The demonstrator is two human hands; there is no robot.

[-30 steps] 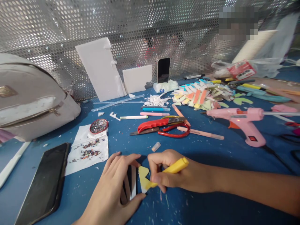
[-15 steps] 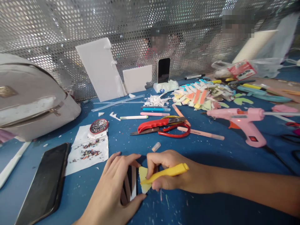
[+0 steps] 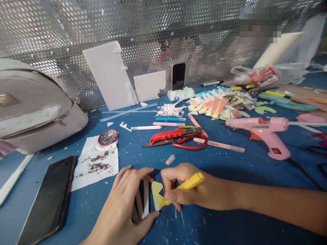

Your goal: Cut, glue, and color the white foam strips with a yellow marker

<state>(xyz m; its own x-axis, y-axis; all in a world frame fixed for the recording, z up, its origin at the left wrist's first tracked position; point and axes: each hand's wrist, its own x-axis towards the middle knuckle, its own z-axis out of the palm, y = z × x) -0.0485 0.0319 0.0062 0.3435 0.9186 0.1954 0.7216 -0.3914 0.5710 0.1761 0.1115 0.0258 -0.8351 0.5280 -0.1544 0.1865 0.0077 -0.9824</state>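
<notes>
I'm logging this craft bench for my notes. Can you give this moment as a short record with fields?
Left: the left hand presses on a black-and-white striped piece
Right: the right hand grips a yellow tool, tip at a yellow cut-out
Surface: blue table
Nearby: red snips, pink glue gun, black phone, grey bag

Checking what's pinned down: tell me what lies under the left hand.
Under the left hand lies a flat black-and-white striped piece on the blue table; only its right part shows; the palm covers the rest.

Scissors [image 3: 178, 137] behind cutout [image 3: 155, 195] (phone [image 3: 48, 199] far left).
</notes>
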